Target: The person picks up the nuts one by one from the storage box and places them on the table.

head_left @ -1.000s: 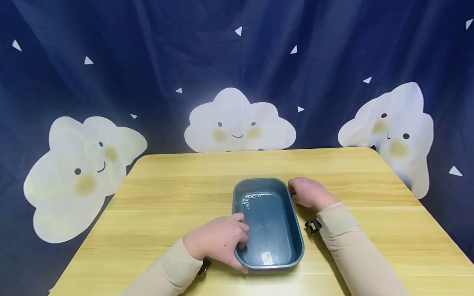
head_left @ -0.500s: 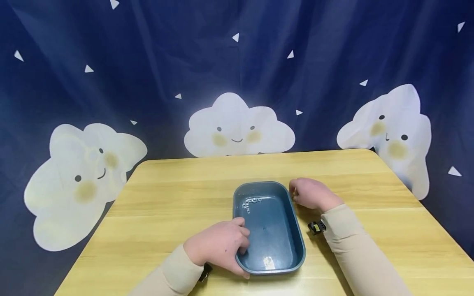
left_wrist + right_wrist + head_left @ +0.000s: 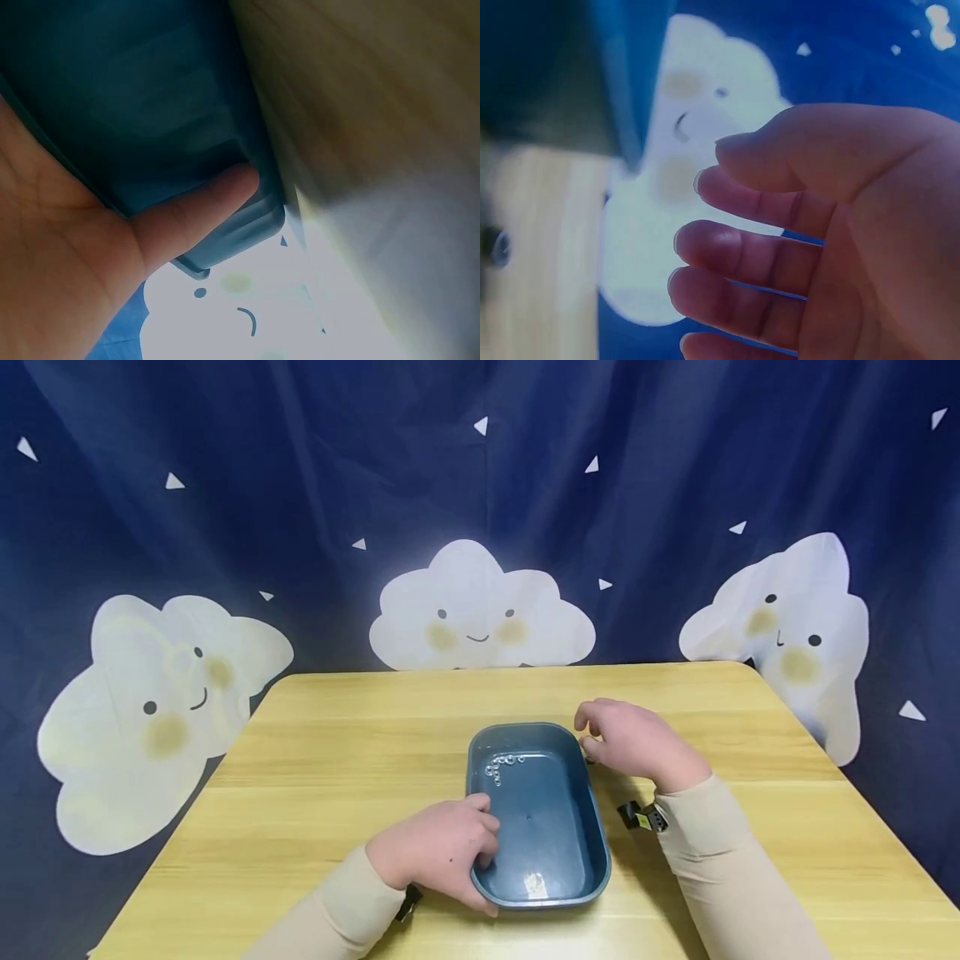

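Note:
A blue plastic bin (image 3: 528, 817) stands on the table, several small, shiny, clear round pieces (image 3: 497, 767) lying inside near its far left corner. My left hand (image 3: 442, 852) grips the bin's left wall near the front corner, fingers inside and thumb outside; the thumb (image 3: 199, 214) lies along the outer wall in the left wrist view. By the far right corner, my right hand (image 3: 637, 739) is outside the bin, its bent fingers apart from the thumb and nothing between them. Below its thumb a small dark round piece (image 3: 590, 761) rests on the table, also visible in the right wrist view (image 3: 496, 247).
The wooden table (image 3: 337, 752) extends around the bin on all sides. A dark blue curtain (image 3: 420, 460) printed with white clouds hangs behind the table's far edge. A small black wrist device (image 3: 643, 817) sits at the right sleeve.
My right hand's fingers have spread and the hand has lifted slightly, so a small round piece now shows beside the bin. My left hand keeps its grip on the bin.

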`<move>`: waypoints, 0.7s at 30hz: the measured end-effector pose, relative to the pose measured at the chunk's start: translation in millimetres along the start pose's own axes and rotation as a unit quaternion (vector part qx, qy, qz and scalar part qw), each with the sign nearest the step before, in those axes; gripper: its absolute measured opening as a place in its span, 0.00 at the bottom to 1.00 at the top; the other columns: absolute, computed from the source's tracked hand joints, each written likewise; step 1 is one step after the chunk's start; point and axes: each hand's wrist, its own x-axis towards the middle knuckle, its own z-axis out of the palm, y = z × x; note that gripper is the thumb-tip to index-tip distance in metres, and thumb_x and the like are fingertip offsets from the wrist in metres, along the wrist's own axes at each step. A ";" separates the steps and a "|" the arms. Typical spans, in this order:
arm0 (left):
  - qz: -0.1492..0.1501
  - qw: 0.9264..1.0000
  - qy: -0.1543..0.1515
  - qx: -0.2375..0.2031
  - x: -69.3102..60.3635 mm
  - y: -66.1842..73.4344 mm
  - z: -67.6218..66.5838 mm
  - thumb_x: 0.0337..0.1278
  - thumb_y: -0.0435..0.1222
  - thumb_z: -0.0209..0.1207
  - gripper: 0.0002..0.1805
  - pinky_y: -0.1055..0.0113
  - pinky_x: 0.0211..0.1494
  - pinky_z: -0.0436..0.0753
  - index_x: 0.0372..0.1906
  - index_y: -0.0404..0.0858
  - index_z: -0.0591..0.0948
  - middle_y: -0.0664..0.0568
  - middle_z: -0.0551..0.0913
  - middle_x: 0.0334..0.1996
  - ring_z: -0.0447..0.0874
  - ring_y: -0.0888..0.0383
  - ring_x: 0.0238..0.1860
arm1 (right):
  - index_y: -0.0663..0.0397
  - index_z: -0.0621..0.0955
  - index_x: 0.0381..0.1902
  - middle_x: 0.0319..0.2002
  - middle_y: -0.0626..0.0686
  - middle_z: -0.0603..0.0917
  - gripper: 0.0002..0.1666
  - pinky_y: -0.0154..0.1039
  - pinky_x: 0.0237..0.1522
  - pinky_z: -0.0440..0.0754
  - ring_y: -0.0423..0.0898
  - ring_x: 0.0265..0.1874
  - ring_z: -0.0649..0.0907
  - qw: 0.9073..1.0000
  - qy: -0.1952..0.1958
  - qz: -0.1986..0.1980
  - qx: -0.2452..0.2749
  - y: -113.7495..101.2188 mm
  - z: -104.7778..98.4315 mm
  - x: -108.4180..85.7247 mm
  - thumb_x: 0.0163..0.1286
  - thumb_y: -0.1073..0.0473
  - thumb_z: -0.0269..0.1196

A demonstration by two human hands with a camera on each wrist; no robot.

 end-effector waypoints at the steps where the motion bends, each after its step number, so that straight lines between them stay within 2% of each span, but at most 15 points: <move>1: -0.001 1.000 -0.002 -0.002 -0.5 0.3 0.0 0.31 0.66 0.73 0.28 0.78 0.32 0.58 0.14 0.55 0.70 0.72 0.62 0.21 0.57 0.65 0.30 | 0.48 0.82 0.43 0.33 0.46 0.79 0.08 0.47 0.38 0.77 0.45 0.32 0.78 1.000 0.002 -0.005 0.002 -4.4 -1.7 -1.0 0.66 0.58 0.62; 11: -0.005 1.000 -0.013 0.001 -0.3 -1.2 0.2 0.33 0.67 0.72 0.28 0.77 0.33 0.59 0.15 0.55 0.70 0.71 0.62 0.21 0.57 0.64 0.31 | 0.47 0.82 0.45 0.34 0.42 0.79 0.10 0.44 0.37 0.78 0.41 0.31 0.78 0.997 0.027 -0.075 0.012 -44.1 -12.3 -7.6 0.67 0.53 0.66; 17: -0.001 1.000 -0.011 0.002 0.1 -1.5 0.6 0.33 0.67 0.72 0.29 0.76 0.34 0.59 0.14 0.55 0.69 0.71 0.62 0.21 0.57 0.64 0.31 | 0.45 0.82 0.43 0.34 0.42 0.78 0.09 0.42 0.37 0.77 0.40 0.30 0.76 0.994 0.029 -0.108 0.010 -55.0 -5.3 -3.3 0.66 0.53 0.67; 21: 0.000 1.000 -0.011 0.001 0.5 -0.7 2.5 0.33 0.67 0.72 0.29 0.76 0.34 0.58 0.14 0.55 0.69 0.71 0.62 0.21 0.57 0.64 0.30 | 0.45 0.82 0.43 0.35 0.40 0.78 0.09 0.41 0.38 0.78 0.40 0.31 0.77 0.992 0.015 -0.124 0.012 -61.6 1.5 0.6 0.66 0.53 0.67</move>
